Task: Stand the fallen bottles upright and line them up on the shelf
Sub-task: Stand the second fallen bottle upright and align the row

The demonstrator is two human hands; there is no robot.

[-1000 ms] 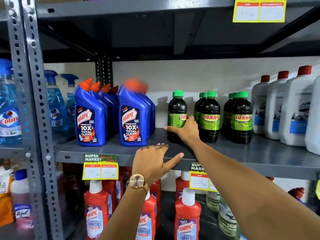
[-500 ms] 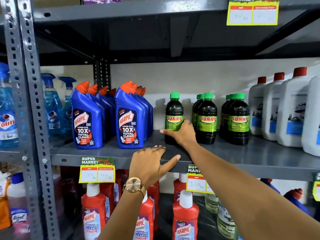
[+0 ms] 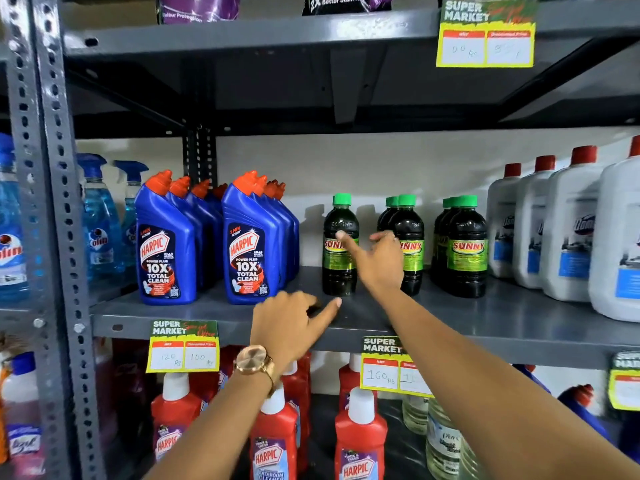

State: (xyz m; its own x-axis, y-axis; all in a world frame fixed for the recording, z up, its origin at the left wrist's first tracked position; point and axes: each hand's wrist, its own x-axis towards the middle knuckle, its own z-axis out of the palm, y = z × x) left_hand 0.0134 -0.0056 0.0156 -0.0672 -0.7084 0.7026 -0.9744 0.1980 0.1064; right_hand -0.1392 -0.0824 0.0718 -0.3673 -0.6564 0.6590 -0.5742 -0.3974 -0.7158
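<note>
The right hand (image 3: 375,261), fingers spread and empty, hovered beside a round dark plastic bottle (image 3: 338,249) standing upright on the smooth grey metal shelf (image 3: 485,317); the left hand (image 3: 287,327) rested loosely open on its edge.

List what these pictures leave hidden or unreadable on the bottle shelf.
- Head view: right hand covers part of the lone Sunny bottle; contact unclear.
- Sunny rows: front bottles hide how many stand behind.
- Price tag: second price cut off by the right forearm.
- Top tag: figures too faint.

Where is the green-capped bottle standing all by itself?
The lone Sunny bottle stands upright mid-shelf, between the blue Harpic bottles on its left and the right hand.
</note>
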